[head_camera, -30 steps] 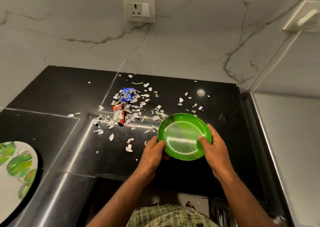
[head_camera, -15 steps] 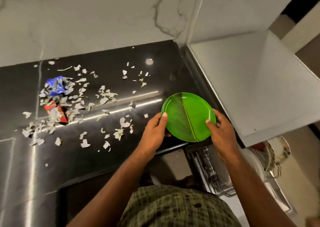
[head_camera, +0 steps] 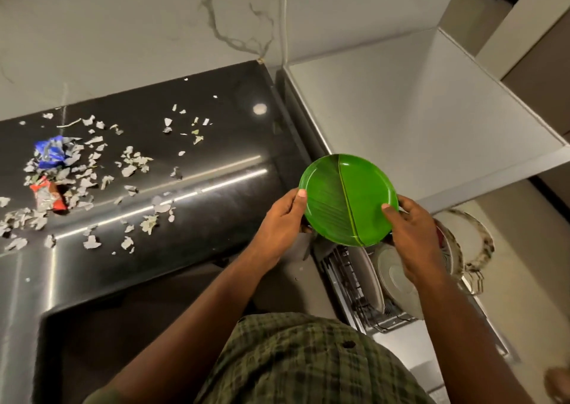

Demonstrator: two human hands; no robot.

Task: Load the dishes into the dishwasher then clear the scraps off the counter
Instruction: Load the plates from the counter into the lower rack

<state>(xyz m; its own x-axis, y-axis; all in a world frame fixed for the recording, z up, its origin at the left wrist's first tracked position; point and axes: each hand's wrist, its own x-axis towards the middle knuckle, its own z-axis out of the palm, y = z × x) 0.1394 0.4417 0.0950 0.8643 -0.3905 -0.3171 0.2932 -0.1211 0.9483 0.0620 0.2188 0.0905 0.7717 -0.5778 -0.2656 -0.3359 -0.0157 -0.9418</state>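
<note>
Nearest the camera sat the person's green-and-brown checked shirt (head_camera: pixel 308 363), and both bare forearms reached up and away from it. Just beyond, low on the right, the open dishwasher rack (head_camera: pixel 354 283) of dark wire showed a pale round plate (head_camera: pixel 398 277) standing on edge in it, with a white plate with a dark patterned rim (head_camera: pixel 475 237) further right.

And there was the grip! The left hand (head_camera: pixel 277 228) held the round green plastic plate printed like a banana leaf (head_camera: pixel 347 198) by its left edge, thumb (head_camera: pixel 300 195) laid on the upper face, the other fingers curled beneath and out of sight. The right hand (head_camera: pixel 413 234) gripped the opposite edge, thumb (head_camera: pixel 391 212) pressed onto the face near the rim, fingers wrapped under. So both sets of fingers were grasping the plate, which was carried in the air, tilted toward the camera, over the gap between the worktop's right end and the rack below.

Left of the hands stretched the glossy black stone worktop (head_camera: pixel 200 224), streaked with bright reflections. Torn pale paper scraps (head_camera: pixel 135 163) were scattered across it, thickest at the left, where a crumpled red-and-silver wrapper (head_camera: pixel 47 195) lay near a crumpled blue wrapper (head_camera: pixel 51 153) a little further back.

Right of the worktop, beyond the plate, a flat pale grey cabinet top (head_camera: pixel 416 120) filled the corner. Furthest off rose the white marble wall with grey veins (head_camera: pixel 154 27).
</note>
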